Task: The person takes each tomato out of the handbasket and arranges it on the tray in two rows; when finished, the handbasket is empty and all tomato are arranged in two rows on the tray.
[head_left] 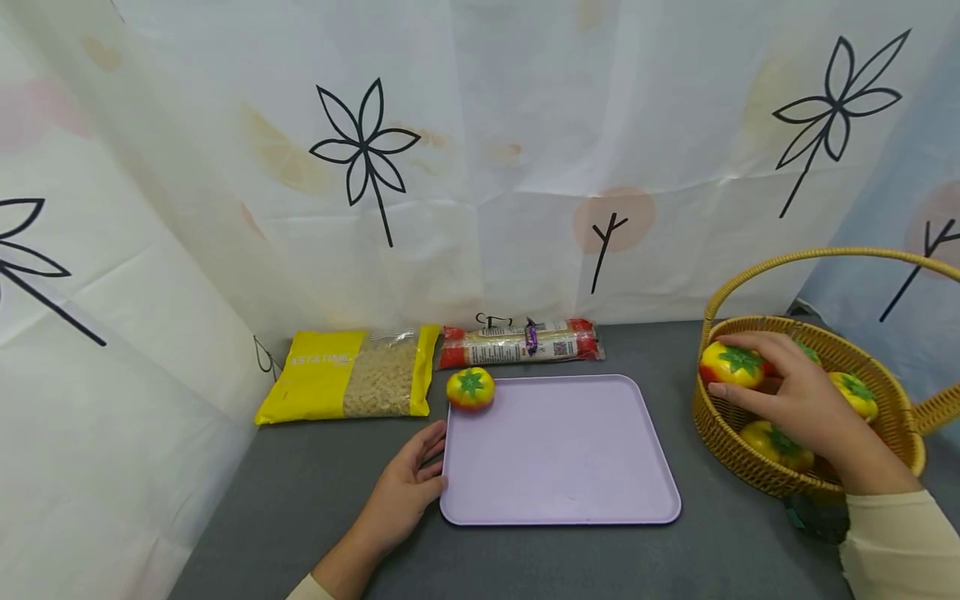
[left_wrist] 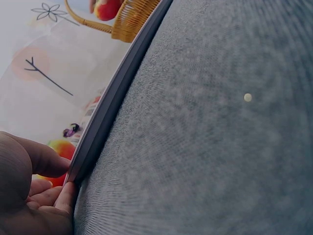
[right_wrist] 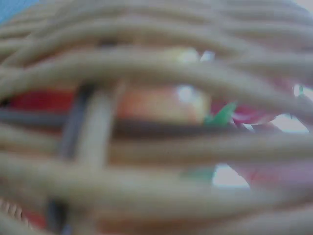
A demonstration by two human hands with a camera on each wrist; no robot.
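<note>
My left hand (head_left: 405, 483) pinches the left rim of a lilac tray (head_left: 558, 454); in the left wrist view the thumb (left_wrist: 51, 162) lies against one side of the rim and fingers against the other. A yellow-and-red tomato-like fruit (head_left: 470, 391) with a green star-shaped top sits in the tray's far left corner. On the right, my right hand (head_left: 810, 404) grips a similar fruit (head_left: 729, 365) between thumb and fingers, at the left inner side of a wicker basket (head_left: 720, 450). Blurred wicker (right_wrist: 146, 73) fills most of the right wrist view and hides the grasp.
Several more such fruits, including one near the front (head_left: 776, 446), lie in the basket under its tall arched handle (head_left: 813, 252). Behind the tray lie a yellow pasta bag (head_left: 318, 371) and a long red-ended packet (head_left: 517, 343). A printed white curtain (head_left: 480, 167) stands along the back.
</note>
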